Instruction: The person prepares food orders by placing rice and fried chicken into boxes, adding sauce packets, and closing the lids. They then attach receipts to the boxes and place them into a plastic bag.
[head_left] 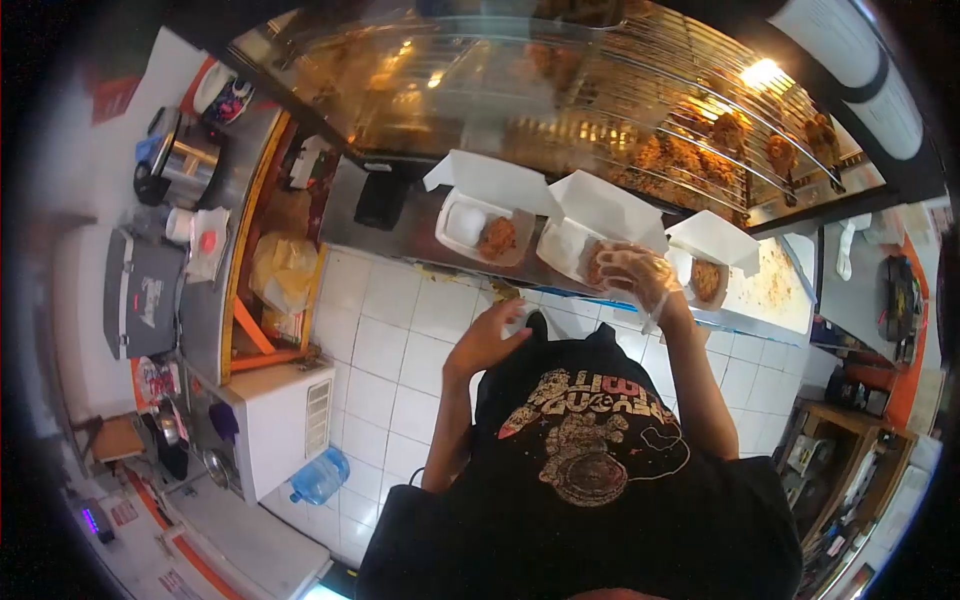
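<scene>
Three white paper boxes with raised lids stand in a row on the counter: a left box (437, 232), a middle box (548, 250) and a right box (722, 292). White wrapped rice (466, 224) and a piece of fried chicken (498, 238) lie in the left one. My right hand (640, 272), in a clear plastic glove, reaches into the middle box, its fingers curled over a fried chicken piece (597, 264) and partly hiding it. Another chicken piece (707, 280) lies in the right box. My left hand (490, 338) is bare, fingers apart, held before the counter touching nothing.
Behind the boxes rises a lit glass display case (560, 90) with fried chicken on wire racks. A crumb-strewn white board (772, 290) lies at the counter's right. A black holder (382, 198) stands left of the boxes. A blue water bottle (320, 476) lies on the tiled floor.
</scene>
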